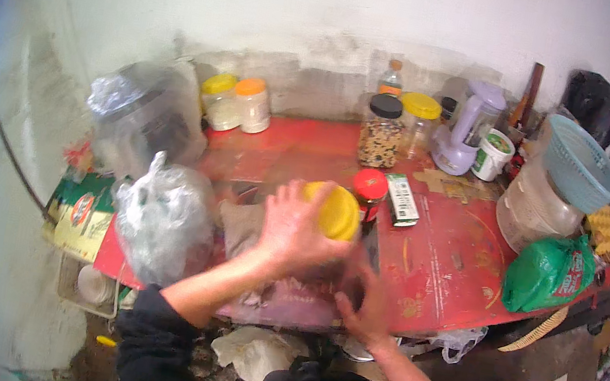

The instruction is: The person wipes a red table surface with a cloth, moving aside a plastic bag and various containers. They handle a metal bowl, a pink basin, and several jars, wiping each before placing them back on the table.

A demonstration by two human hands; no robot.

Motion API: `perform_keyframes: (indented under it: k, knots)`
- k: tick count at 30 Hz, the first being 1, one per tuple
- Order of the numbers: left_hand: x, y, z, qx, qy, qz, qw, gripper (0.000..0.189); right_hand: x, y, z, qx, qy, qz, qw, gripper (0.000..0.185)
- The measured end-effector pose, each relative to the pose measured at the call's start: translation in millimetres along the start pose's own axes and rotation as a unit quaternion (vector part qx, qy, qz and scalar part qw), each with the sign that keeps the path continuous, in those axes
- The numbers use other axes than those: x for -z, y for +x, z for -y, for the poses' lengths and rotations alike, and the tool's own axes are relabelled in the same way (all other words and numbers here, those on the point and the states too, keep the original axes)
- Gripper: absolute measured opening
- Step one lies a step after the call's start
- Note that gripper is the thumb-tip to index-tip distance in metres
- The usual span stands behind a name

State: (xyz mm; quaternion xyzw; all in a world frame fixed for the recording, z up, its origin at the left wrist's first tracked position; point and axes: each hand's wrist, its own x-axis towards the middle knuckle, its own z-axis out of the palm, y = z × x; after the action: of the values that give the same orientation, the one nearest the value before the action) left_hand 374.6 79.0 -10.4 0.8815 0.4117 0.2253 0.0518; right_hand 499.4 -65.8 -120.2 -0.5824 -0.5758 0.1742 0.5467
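Observation:
My left hand point(296, 228) is spread over a yellow screw lid point(337, 213), gripping it from the left side. What lies beneath the lid is mostly hidden by my hand and blurred; it looks like a clear jar. To the lower right, my right hand point(367, 308) has its thumb and fingers apart. Motion blur hides whether its fingertips touch anything. Under both hands is a pinkish printed sheet or bag point(302, 301) at the table's front edge. A brown cloth point(239, 225) lies left of the lid. Just behind the lid stands a red-lidded jar point(370, 186), beside a small carton point(402, 201).
The red table point(295, 141) meets the wall. Plastic bags point(165, 222) crowd its left side. Lidded jars point(251, 104), a nut-filled jar point(380, 136) and a lilac blender point(464, 132) stand behind. At right are a blue basket point(584, 166) and a green bag point(549, 274).

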Motion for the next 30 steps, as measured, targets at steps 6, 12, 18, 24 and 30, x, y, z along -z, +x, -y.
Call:
perform_keyframes:
  k: [6,12,18,24,30]
  knots:
    - [-23,-18,45,0.025,-0.207,-0.025,0.978,0.066,16,-8,-13,-0.038,0.106,-0.017,0.993,0.109]
    - [-76,-73,115,0.023,0.089,0.008,0.996,0.04,37,13,6,-0.032,0.118,-0.006,0.993,0.123]
    - [-46,-60,126,0.102,-0.418,-0.065,0.9,0.025,34,45,-14,0.029,0.11,0.038,0.993,0.131]
    - [44,-37,-11,-0.242,-0.208,-0.132,0.938,0.044,32,62,-11,0.01,0.148,0.12,0.982,0.114]
    - [5,8,-48,-0.157,-0.034,0.07,0.985,0.067,37,50,-8,-0.081,0.206,0.109,0.969,0.118]
